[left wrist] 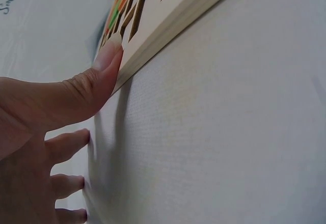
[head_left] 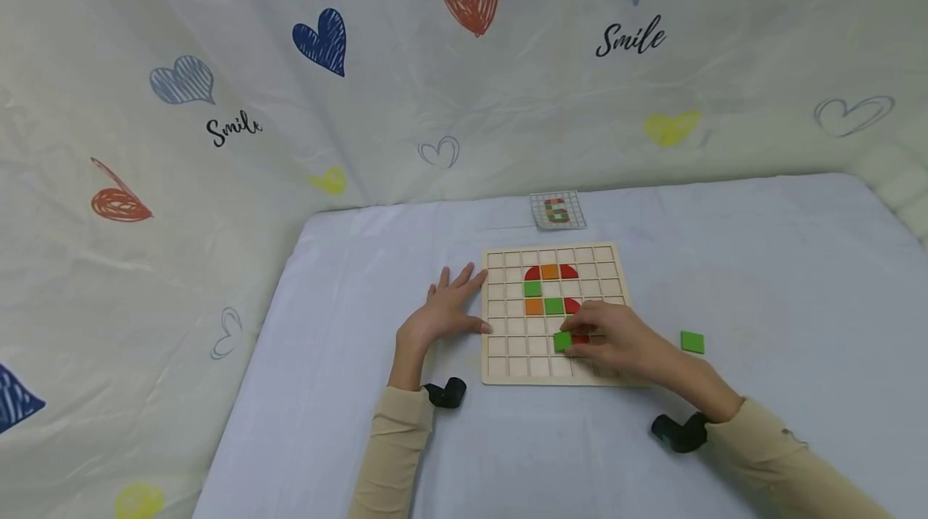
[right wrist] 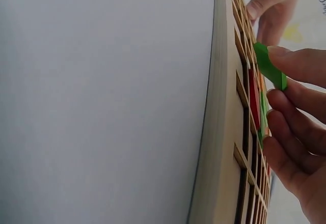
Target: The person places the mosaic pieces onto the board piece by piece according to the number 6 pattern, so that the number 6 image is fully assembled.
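A wooden grid board lies on the table with red, orange and green tiles set in some of its squares. My right hand pinches a green square tile between thumb and fingers, just over a lower square of the board. In the right wrist view this green tile is tilted, beside a red tile in the grid. My left hand is spread at the board's left edge. Its thumb rests on the rim in the left wrist view, the other fingertips on the cloth.
One loose green tile lies right of the board. Behind the board is a small pattern card with a coloured design on a grid. White cloth covers the table, and a curtain with printed hearts hangs behind.
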### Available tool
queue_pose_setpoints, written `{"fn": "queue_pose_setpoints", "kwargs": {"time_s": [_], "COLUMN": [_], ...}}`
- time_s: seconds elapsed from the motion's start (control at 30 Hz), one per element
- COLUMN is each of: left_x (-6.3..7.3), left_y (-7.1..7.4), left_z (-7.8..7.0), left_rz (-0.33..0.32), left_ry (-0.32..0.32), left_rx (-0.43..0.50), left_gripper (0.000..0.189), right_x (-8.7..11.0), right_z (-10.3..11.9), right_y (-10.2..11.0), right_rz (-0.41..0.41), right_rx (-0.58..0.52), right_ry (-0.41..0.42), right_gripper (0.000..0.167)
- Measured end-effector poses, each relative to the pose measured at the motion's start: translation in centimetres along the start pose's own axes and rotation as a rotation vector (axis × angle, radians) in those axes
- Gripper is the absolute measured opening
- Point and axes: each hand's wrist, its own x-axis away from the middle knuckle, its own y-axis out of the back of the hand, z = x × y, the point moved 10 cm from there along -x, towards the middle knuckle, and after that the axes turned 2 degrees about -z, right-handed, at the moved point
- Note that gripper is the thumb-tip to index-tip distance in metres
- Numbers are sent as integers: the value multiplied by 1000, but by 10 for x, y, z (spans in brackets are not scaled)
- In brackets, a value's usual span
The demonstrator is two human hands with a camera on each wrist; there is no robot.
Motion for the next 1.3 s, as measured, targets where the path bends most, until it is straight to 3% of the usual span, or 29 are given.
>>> {"fn": "queue_pose_setpoints", "kwargs": {"time_s": [0.4,0.77,0.97,1.3], "left_x": [-1,0,1,1], "left_y": [0,-1,-1,0], "left_z": [-3,-1,-1,-1], "left_rz": [3,-2,-3,-9], "left_ry": [9,16,12,7], "left_rx": [-22,-16,-6,-8], "left_gripper": [95,95,95,95], "right_x": [0,2,7,28], "right_z": [1,9,11,0], "right_y": [-10,-9,0,26], "right_rz": [36,8,-40,-108], "right_rx": [101,147,177,180], "right_ry": [-54,10,45,16], "right_gripper": [22,23,24,28]}}
